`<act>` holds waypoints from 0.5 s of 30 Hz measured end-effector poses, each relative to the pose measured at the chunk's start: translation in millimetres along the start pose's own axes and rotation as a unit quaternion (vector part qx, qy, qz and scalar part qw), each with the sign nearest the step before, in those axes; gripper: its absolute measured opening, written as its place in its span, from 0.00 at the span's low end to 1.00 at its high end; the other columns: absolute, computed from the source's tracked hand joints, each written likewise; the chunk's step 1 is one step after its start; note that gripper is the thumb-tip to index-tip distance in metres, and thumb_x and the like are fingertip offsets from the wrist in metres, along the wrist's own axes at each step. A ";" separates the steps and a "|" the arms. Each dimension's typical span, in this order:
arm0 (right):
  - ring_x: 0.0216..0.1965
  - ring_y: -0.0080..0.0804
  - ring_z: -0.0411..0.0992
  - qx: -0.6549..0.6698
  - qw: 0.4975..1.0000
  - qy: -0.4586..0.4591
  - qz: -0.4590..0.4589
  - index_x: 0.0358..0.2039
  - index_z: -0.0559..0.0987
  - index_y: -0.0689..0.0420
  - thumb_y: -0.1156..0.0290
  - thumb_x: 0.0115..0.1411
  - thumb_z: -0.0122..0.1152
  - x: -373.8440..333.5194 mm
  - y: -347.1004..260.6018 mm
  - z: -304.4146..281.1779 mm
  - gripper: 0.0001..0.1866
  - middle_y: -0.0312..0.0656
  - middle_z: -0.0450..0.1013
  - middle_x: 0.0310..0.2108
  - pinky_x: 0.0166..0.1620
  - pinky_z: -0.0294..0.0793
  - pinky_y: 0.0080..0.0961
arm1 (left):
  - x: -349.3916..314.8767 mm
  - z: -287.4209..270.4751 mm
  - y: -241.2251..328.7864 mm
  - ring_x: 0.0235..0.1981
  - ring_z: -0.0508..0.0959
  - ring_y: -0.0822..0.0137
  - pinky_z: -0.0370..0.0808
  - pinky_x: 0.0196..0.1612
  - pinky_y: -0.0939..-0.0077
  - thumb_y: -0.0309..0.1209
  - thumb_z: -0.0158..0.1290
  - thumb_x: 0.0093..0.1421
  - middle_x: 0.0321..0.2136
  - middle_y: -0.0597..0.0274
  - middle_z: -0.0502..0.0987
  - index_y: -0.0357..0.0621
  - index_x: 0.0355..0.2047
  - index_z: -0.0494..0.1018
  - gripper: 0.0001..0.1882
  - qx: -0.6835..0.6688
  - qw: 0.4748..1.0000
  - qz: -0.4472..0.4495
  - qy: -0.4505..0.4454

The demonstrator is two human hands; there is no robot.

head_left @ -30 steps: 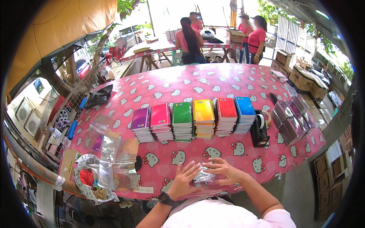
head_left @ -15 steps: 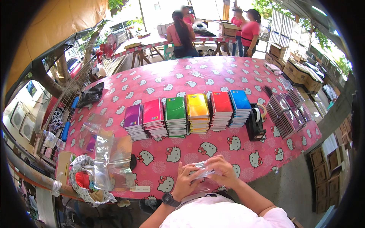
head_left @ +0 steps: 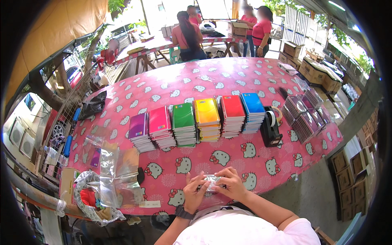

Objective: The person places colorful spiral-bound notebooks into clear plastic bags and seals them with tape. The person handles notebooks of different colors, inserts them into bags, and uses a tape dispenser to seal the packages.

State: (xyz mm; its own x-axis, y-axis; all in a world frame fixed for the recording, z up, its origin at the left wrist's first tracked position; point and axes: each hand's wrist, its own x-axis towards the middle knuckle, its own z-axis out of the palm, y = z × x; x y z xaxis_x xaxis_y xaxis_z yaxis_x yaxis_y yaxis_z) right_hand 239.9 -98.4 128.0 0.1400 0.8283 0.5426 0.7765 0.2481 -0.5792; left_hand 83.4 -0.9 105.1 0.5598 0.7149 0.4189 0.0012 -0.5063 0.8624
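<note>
Close to the table's near edge, my left hand (head_left: 194, 192) and my right hand (head_left: 231, 185) are closed on a small clear plastic-wrapped item (head_left: 212, 179) between them. Its contents are too glary to make out. Beyond them stands a row of spiral notebook stacks: purple (head_left: 139, 125), pink (head_left: 159, 119), green (head_left: 183, 117), yellow (head_left: 207, 111), red (head_left: 233, 108) and blue (head_left: 253, 103). At the row's right end sits a black tape dispenser (head_left: 271, 132) with a roll of tape on it.
Bundled notebooks (head_left: 304, 118) lie at the table's right side. Clear plastic bags (head_left: 116, 171) and a patterned cloth bag (head_left: 87, 200) are at the near left, a black bag (head_left: 93, 105) farther back. People in pink shirts work at a far table; cardboard boxes (head_left: 316, 75) stand right.
The view has shifted slightly. Both hands stay together on the plastic-wrapped item, which is now held flatter, with the fingers of both hands closer around it.
</note>
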 end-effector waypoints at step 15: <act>0.26 0.22 0.71 0.211 0.925 -0.106 0.297 0.25 0.80 0.62 0.72 0.49 0.65 38.8 7.5 -1.1 0.07 0.40 0.74 0.25 0.29 0.70 0.21 | -17.9 -4.9 16.5 0.52 0.68 0.66 0.52 0.60 0.53 0.30 0.56 0.52 0.52 0.57 0.67 0.46 0.55 0.65 0.28 0.228 0.945 0.215 -0.089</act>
State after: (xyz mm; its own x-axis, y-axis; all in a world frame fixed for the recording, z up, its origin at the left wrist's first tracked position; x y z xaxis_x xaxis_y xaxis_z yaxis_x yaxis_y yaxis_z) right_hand 251.8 -64.9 145.4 0.3068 0.9503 -0.0532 0.2851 -0.1451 -0.9475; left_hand 69.4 -19.7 113.2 0.7206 0.3227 0.6137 0.0749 -0.9162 0.3938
